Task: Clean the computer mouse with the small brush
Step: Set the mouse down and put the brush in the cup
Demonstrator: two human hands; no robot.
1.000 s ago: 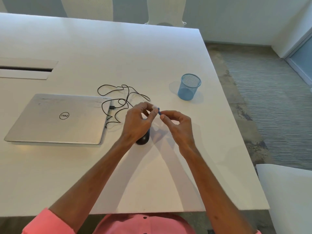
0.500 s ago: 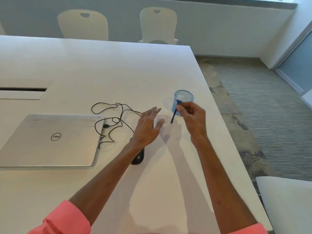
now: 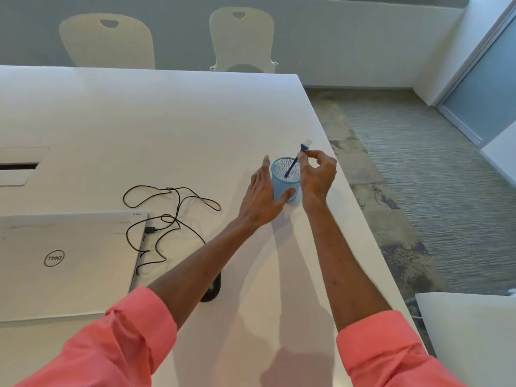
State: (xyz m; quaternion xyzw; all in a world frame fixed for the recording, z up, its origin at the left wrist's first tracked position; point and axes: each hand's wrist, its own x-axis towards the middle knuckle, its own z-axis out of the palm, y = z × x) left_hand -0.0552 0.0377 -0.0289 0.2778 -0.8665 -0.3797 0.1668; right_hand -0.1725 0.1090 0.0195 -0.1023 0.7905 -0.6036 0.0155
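My right hand (image 3: 317, 177) pinches the small blue brush (image 3: 294, 163) near its white bristle end, which points up. The handle end dips into the blue mesh cup (image 3: 282, 188) on the white table. My left hand (image 3: 261, 199) rests against the cup's left side with fingers spread, thumb touching the front wall. The black computer mouse (image 3: 212, 289) lies on the table near me, mostly hidden under my left forearm. Its black cable (image 3: 173, 219) loops across the table toward the laptop.
A closed silver laptop (image 3: 67, 261) lies at the left. The table's right edge (image 3: 360, 219) runs just right of the cup. Two white chairs (image 3: 240, 40) stand behind the far edge. A white chair (image 3: 469, 331) is at my right. A cable slot (image 3: 16, 166) sits at far left.
Both hands moved away from the mouse toward the mesh cup. My right hand carried the brush over the cup and turned it bristles up; my left hand came against the cup's side.
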